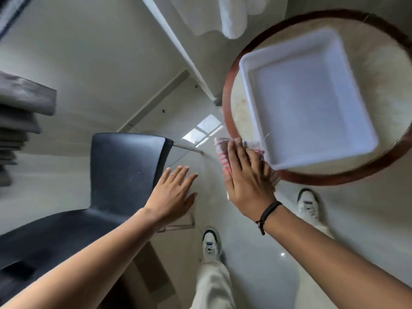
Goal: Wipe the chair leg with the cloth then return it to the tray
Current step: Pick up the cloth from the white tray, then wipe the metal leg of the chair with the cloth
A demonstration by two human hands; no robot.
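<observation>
A white plastic tray [252, 85] sits on a round table with a dark red-brown rim [227, 112] at the upper right. My right hand [247, 179] holds a red-and-white striped cloth [223, 152] just below the tray's near-left corner, over the table's edge. My left hand [174, 195] hovers flat with fingers spread beside the black chair [120, 170] on the left. A thin chair leg [189, 148] sticks out from the chair's back toward the cloth. The tray holds nothing.
Pale glossy floor lies below, with my two white shoes [210, 244] on it. White curtains [231, 16] hang at the top. A stack of dark slabs [20, 103] stands at the left edge. A wooden chair frame part shows under my left wrist.
</observation>
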